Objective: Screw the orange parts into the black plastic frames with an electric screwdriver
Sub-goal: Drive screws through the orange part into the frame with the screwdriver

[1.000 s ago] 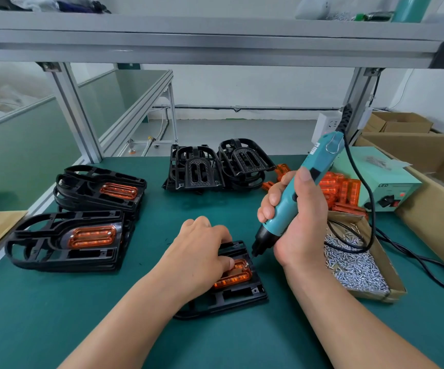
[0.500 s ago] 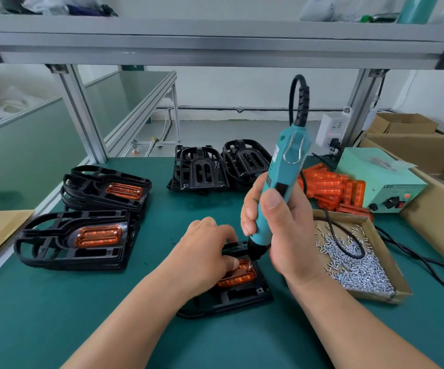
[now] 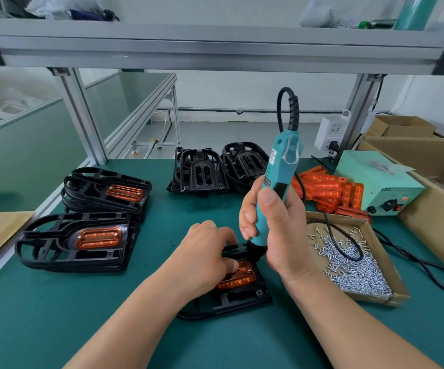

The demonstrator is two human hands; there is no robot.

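Note:
A black plastic frame (image 3: 238, 298) lies on the green mat in front of me with an orange part (image 3: 238, 278) seated in it. My left hand (image 3: 204, 258) presses down on the frame and the orange part, covering their left half. My right hand (image 3: 274, 230) grips a teal electric screwdriver (image 3: 279, 177), held nearly upright. Its black nose rests at the far end of the orange part; the bit itself is hidden.
Two stacks of frames with orange parts (image 3: 82, 241) (image 3: 109, 193) sit at the left. Bare black frames (image 3: 220, 166) stand at the back. Loose orange parts (image 3: 330, 190), a teal power supply (image 3: 378, 185) and a cardboard tray of screws (image 3: 354, 265) lie at the right, with the cable looping over the tray.
My right hand swung the screwdriver from a tilt near the screw tray to upright and lowered its nose onto the far end of the orange part. My left hand stayed on the frame.

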